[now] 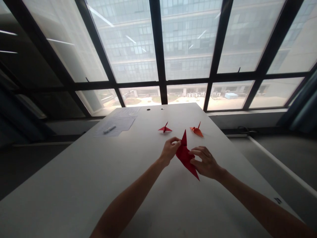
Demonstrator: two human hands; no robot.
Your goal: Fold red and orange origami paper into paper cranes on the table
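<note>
A folded red origami paper point(185, 156) with pointed ends is held between my two hands, above the white table. My left hand point(170, 149) pinches its left edge near the upper point. On the other side, my right hand point(204, 162) has its thumb and fingers closed on the right edge; part of the paper is hidden behind these fingers. One narrow tip points up and away, another points down to the right. Beyond my hands stand a small red paper crane point(165, 128) and, further right, an orange paper crane point(197, 130).
The long white table point(111, 178) reaches to the windows. Several printed sheets point(123, 120) lie at its far left, with a white pen-like object point(109, 129) on them. A small dark label point(277, 200) is near the right edge, and a white pipe point(279, 165) runs beside the table.
</note>
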